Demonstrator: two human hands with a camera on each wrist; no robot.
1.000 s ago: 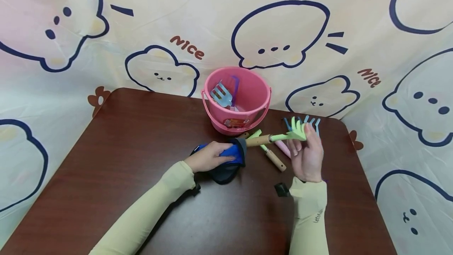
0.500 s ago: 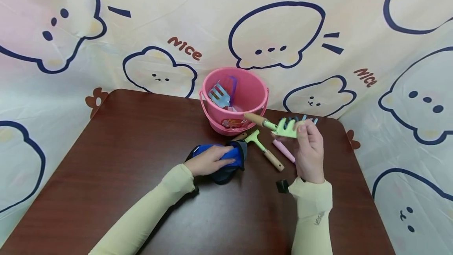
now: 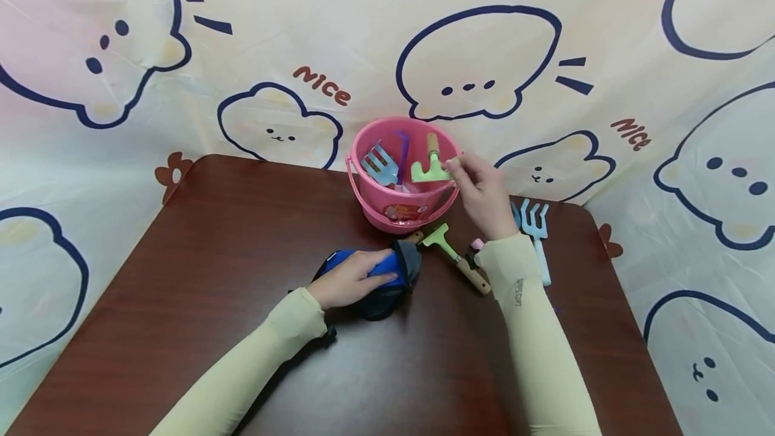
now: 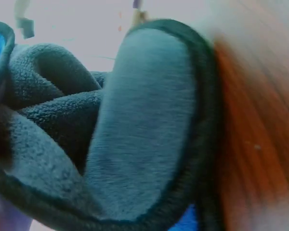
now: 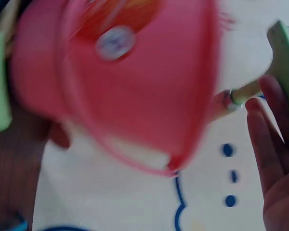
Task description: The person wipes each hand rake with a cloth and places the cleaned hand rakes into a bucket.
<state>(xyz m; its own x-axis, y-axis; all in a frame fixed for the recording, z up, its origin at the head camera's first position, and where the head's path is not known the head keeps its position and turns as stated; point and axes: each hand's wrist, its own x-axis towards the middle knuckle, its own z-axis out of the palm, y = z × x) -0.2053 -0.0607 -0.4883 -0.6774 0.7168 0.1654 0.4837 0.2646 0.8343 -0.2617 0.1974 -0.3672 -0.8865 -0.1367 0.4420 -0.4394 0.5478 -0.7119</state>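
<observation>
Right hand: you pinch the green rake
Rake: at the mouth of the pink bucket
Left hand: you grip the blue pouch, in front of the bucket

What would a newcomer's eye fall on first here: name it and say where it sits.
The pink bucket jumps out first, standing at the back middle of the dark table with a blue fork inside. Next comes the green rake that the right hand pinches over the bucket's right side. Nearer, in front of the bucket, the left hand lies on a blue cloth.
</observation>
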